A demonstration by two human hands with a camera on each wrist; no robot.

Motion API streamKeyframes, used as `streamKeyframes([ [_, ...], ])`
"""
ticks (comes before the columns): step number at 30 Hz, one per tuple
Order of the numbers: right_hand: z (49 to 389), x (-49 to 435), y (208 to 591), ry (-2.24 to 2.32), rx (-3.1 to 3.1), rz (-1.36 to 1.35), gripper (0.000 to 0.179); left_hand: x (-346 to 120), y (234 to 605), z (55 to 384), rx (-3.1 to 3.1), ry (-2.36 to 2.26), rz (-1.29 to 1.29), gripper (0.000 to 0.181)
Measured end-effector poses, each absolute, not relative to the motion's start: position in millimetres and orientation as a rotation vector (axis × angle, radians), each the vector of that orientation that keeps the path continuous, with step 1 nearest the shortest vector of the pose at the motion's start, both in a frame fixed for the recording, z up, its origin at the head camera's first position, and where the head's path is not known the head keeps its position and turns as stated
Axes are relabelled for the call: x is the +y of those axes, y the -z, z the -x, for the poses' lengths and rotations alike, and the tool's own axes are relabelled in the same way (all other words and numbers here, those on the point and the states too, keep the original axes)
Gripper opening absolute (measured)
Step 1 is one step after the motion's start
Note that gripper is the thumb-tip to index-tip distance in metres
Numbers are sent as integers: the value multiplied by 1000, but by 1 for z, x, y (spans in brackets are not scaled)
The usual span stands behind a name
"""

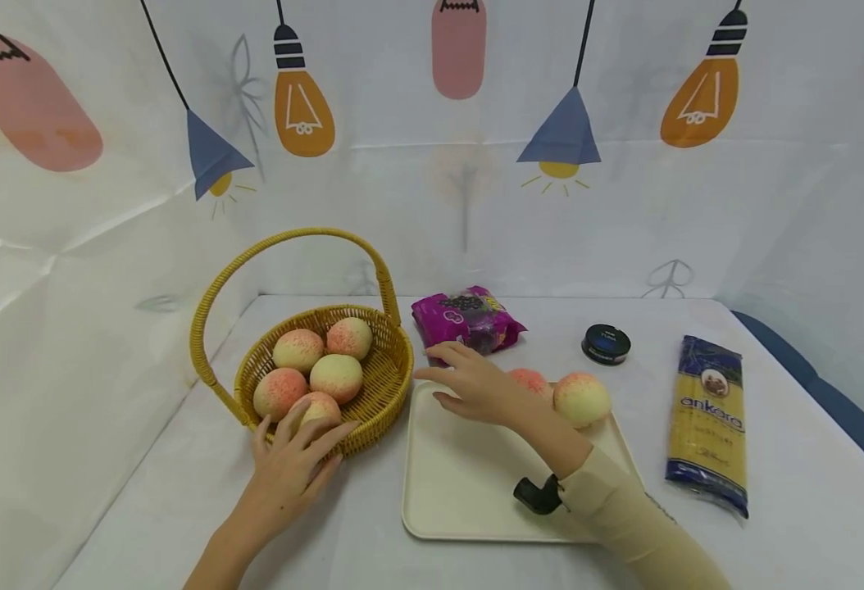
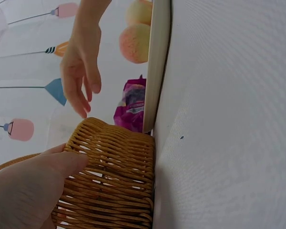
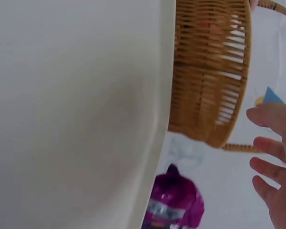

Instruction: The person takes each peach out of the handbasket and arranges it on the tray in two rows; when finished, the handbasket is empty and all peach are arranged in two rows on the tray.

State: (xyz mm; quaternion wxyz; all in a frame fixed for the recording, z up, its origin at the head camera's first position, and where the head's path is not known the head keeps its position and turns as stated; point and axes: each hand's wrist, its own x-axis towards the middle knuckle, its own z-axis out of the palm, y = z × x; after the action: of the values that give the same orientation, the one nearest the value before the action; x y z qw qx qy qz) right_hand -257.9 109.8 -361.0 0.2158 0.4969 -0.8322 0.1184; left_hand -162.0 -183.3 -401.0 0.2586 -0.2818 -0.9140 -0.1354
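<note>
A yellow wicker basket (image 1: 395,385) with a tall hoop handle holds several peaches (image 1: 336,378). My left hand (image 1: 292,459) grips its near rim, with fingers over the edge beside the nearest peach and the thumb (image 2: 69,163) against the outer wall in the left wrist view. To the right lies a cream tray (image 1: 461,483), with two peaches (image 1: 582,399) near its far edge, one partly hidden by my right arm. My right hand (image 1: 479,385) hovers by the tray's far left corner, fingers spread and holding nothing. The right wrist view shows its fingers apart from the basket.
Behind the tray lies a purple snack bag (image 1: 469,318). A round black tin (image 1: 606,343) sits at the back right, and a yellow and blue pasta packet (image 1: 708,422) lies on the table's right side. White printed sheeting (image 1: 461,221) hangs behind the table.
</note>
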Motion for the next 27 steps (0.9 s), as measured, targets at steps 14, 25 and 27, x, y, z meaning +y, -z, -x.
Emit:
streamKeyframes([
  [14, 264, 38, 361, -323, -2200, -1539, 29, -184, 402, 163, -2462, 309, 776, 50],
  [25, 268, 3, 358, -190, -2317, -1619, 30, -184, 402, 163, -2487, 279, 763, 51],
  [27, 269, -4, 357, -167, -2292, -1650, 28, -184, 403, 162, -2492, 283, 759, 50],
])
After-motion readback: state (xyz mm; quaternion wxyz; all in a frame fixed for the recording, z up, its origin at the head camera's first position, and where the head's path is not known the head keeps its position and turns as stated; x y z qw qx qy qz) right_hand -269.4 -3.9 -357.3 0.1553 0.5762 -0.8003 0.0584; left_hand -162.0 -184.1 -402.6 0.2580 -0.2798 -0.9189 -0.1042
